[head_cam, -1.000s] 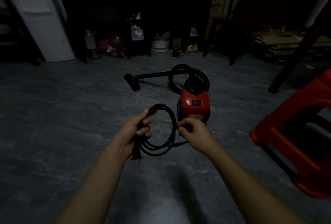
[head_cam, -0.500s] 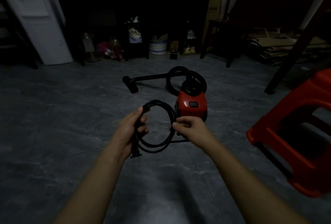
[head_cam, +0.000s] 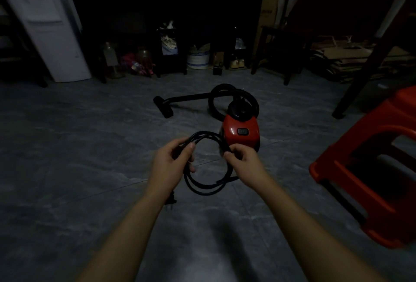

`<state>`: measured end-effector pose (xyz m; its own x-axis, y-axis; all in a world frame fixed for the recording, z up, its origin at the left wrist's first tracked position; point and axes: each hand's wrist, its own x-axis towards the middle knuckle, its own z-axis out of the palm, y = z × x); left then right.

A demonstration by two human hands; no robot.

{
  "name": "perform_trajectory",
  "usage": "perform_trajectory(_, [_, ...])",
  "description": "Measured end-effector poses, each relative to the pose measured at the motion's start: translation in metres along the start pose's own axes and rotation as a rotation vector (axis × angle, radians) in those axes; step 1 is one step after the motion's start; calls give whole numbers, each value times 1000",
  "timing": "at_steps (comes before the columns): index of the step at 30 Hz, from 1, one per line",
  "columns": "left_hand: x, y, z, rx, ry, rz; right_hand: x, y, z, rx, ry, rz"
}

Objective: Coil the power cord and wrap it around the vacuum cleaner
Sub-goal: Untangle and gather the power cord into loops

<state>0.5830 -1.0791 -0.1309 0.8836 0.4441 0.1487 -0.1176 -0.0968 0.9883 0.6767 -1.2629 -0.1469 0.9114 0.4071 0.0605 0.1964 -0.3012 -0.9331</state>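
Note:
A small red vacuum cleaner [head_cam: 242, 131] sits on the grey floor ahead, its black hose [head_cam: 216, 99] curled behind it and ending in a nozzle [head_cam: 163, 107] to the left. The black power cord [head_cam: 207, 186] hangs in a few loops between my hands. My left hand [head_cam: 171, 166] grips the loops on their left side, with the plug [head_cam: 170, 201] dangling below my wrist. My right hand [head_cam: 243, 162] pinches the cord at the loops' right side, just in front of the vacuum cleaner.
A red plastic stool [head_cam: 369, 169] stands close on the right. A dark cabinet [head_cam: 164, 22] with clutter beneath lines the back wall, a white appliance [head_cam: 45, 24] stands at the back left, and dark furniture legs [head_cam: 364, 65] rise at the back right.
The view has tilted, so the vacuum cleaner and hands sit slightly higher in frame. My hands keep hold of the coil, the right one shifting a little up along the cord.

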Motion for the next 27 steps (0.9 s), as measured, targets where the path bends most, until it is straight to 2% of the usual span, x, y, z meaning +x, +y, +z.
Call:
perform_trajectory(5, [5,-4,-2,63,-14,-16,0,0,-5,-23,-1,3])
perform_trajectory(9, [4,-14,-2,217,-34,19,1,-1,-5,-48,-35,22])
perform_trajectory(12, [2,-18,0,321,-43,65,0,-4,-2,25,-87,44])
perform_trajectory(18, [6,-24,0,303,18,42,0,-15,-3,172,-114,93])
perform_trajectory(23, [9,-33,-2,370,-3,19,0,-14,-3,201,-96,109])
perform_trajectory(25, [10,-36,-2,440,62,14,0,-15,-3,205,-57,130])
perform_trajectory(27, [7,-32,1,493,202,69,0,-15,-1,205,-3,149])
